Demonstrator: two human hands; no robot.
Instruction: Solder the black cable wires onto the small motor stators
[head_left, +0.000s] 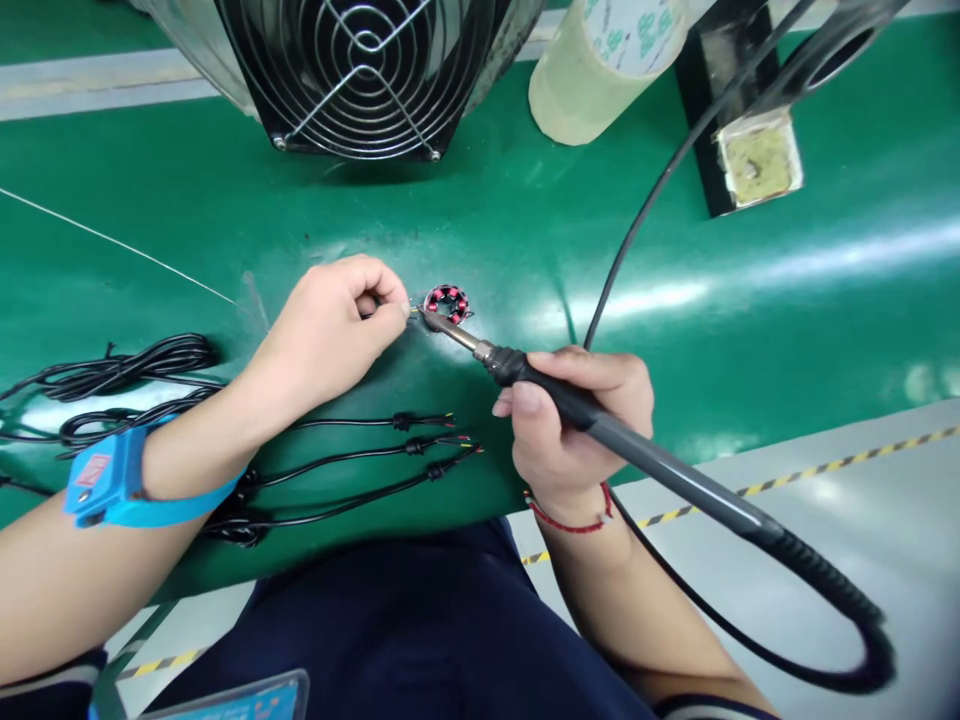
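My right hand (574,415) grips a soldering iron (637,440) like a pen, its metal tip reaching left to the near-left edge of a small ring-shaped coil (447,304). Red and black segments make up the coil, which lies on the green mat (510,230). My left hand (337,325) is closed in a pinch just left of the coil. Thin wire ends (414,310), one yellowish, stick out from its fingertips towards the iron's tip. Whether wire and coil touch is too small to tell.
A fan with a wire guard (367,70) stands at the back. Right of it are a tape roll (600,70) and an iron stand with a sponge (761,160). Black cables (360,490) with stripped ends lie near the front edge. The iron's cord (660,185) loops at right.
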